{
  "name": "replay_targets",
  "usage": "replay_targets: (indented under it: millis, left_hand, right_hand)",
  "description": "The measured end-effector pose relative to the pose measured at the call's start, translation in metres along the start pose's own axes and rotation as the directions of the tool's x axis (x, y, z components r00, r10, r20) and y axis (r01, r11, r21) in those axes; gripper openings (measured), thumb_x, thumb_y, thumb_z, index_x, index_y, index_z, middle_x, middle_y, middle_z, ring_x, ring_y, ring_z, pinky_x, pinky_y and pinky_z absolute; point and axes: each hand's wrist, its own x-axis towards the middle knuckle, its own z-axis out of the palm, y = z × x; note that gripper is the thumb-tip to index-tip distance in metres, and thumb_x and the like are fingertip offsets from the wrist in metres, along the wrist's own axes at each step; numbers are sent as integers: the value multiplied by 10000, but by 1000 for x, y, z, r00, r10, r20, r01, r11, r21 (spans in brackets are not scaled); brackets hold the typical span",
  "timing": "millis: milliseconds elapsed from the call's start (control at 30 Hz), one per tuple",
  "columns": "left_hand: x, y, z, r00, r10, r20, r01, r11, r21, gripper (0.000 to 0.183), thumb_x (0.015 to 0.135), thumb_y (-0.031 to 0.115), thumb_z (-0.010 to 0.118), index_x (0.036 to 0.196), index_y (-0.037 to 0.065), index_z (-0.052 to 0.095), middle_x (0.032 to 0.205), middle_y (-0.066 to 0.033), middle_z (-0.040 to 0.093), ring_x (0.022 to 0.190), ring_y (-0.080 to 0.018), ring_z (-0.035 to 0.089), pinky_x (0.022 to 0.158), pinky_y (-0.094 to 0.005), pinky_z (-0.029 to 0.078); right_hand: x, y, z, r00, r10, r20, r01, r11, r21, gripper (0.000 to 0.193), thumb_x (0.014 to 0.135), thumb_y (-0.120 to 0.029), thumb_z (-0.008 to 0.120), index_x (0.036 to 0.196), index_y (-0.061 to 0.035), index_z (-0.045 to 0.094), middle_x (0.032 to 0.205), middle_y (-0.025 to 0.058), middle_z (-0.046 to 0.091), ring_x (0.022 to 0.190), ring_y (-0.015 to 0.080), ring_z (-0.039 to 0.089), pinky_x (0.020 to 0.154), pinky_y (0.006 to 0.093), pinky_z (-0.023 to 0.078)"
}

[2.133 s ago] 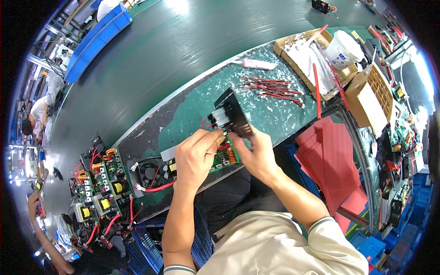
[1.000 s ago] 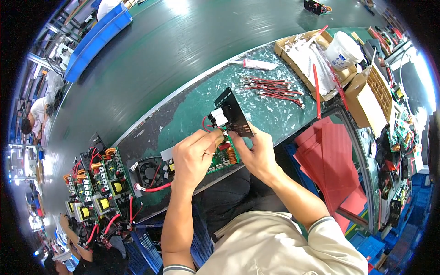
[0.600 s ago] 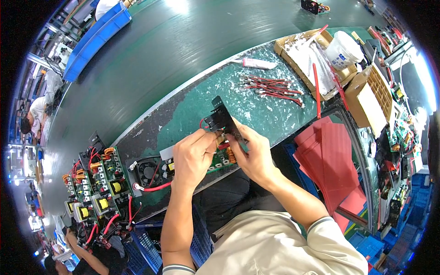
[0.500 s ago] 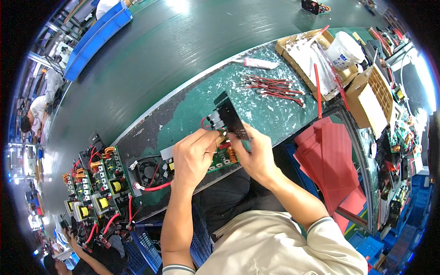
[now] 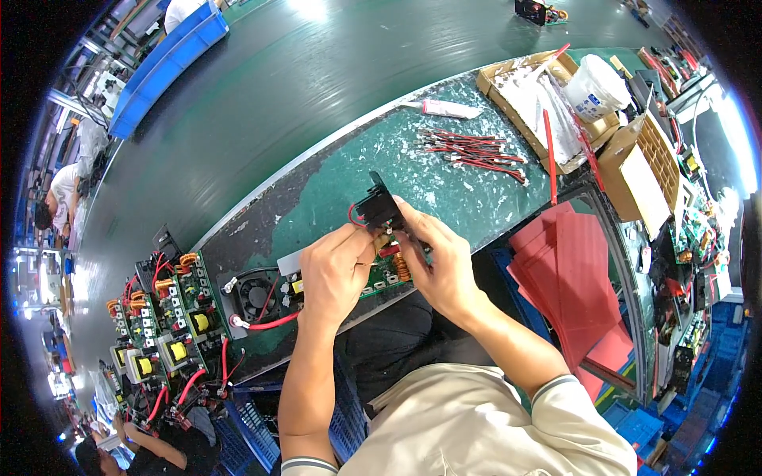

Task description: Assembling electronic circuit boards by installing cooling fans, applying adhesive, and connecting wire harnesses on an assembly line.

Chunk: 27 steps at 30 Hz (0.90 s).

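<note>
"In the head view, what's the right hand [image 5: 446,266] doing?"
"Gripping the black panel [image 5: 379,209] between thumb and fingers — it's tilted above the circuit board [image 5: 382,282], near the front edge of the bench [image 5: 329,190]."
"And the left hand [image 5: 337,268]?"
"Fingertips drawn together beside the panel's lower end — I can't tell on what."

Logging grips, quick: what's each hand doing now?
Left hand: closed in a pinch; cannot tell on what.
Right hand: closed, holding the black panel.
</note>
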Motion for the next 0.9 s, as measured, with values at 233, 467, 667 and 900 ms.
replay_targets:
  millis: [233, 467, 667, 900]
  left_hand:
    - [-1, 3, 0, 999, 28, 23, -28, 1000, 8, 94, 749, -25, 663, 705, 6, 586, 655, -133, 540, 604, -327, 578, 535, -402, 436]
    - [8, 29, -5, 964, -266, -1, 258, 936, -238, 186, 786, -6, 755, 969, -9, 723, 957, -103, 691, 766, -190, 685, 659, -314, 543]
    - [-3, 8, -9, 997, -73, -10, 71, 988, -136, 131, 825, -1, 722, 955, -13, 719, 901, -99, 677, 747, -195, 669, 656, -298, 530]
    - [-1, 13, -14, 992, -3, 123, 12, 997, -70, 173, 800, -28, 707, 972, -15, 714, 868, -111, 664, 729, -224, 670, 639, -322, 519]
  right_hand:
    - [-11, -2, 12, 998, 34, -45, -37, 998, -59, 599, 829, 36, 648, 1404, -52, 504, 1169, 218, 643, 984, 372, 647, 850, 406, 531]
    - [24, 19, -2, 960, 261, -101, -252, 963, 93, 183, 900, -92, 653, 1041, 25, 643, 869, 183, 715, 811, 207, 715, 714, 333, 527]
    - [20, 34, -25, 853, 508, 119, -334, 706, -624, 546, 928, -497, 579, 768, 8, 709, 754, 258, 668, 764, 416, 688, 693, 478, 557]
    - [7, -1, -19, 877, 355, 323, -459, 818, 347, 178, 944, -140, 671, 1011, 23, 651, 826, 15, 652, 766, 54, 587, 692, 229, 493]
